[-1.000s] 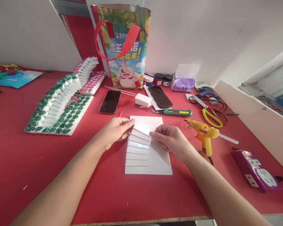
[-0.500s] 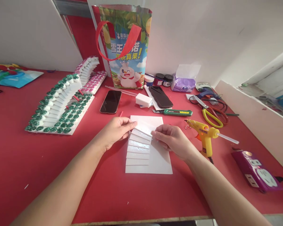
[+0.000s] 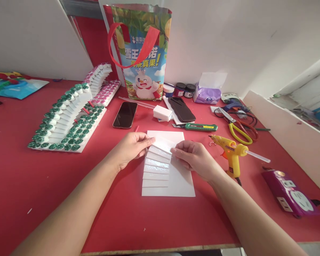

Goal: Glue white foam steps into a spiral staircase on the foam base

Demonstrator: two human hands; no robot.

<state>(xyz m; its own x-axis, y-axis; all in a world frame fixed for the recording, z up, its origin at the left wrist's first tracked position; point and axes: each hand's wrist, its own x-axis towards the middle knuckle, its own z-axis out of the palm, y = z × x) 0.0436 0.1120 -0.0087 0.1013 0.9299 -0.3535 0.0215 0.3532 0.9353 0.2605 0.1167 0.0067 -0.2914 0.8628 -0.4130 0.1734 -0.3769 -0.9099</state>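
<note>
We are holding the top strip [image 3: 162, 143] at both ends: our left hand [image 3: 133, 147] is gripping its left end between thumb and fingers, and our right hand [image 3: 193, 158] is pinching its right end, the grip narrow. The strip is lying at the upper end of a fan of strips [image 3: 156, 171], which is running up the left part of a white board [image 3: 181, 183]. A plain margin of board is showing to the right of the fan. From the board's near edge, red tabletop [image 3: 149, 220] is stretching to the front edge, leaving us room toward ourselves; a glue gun [image 3: 233, 153] is resting near our right wrist, and a utility knife [image 3: 201, 127] is lying just past the board's far edge. The strips are looking thin, flat and rectangular, overlapping like shingles, some glossy faces catching light in crinkled patches. The board is appearing smooth, and a pale, rod-shaped glue stick [image 3: 258, 156] is poking from the gun's yellow body.
</note>
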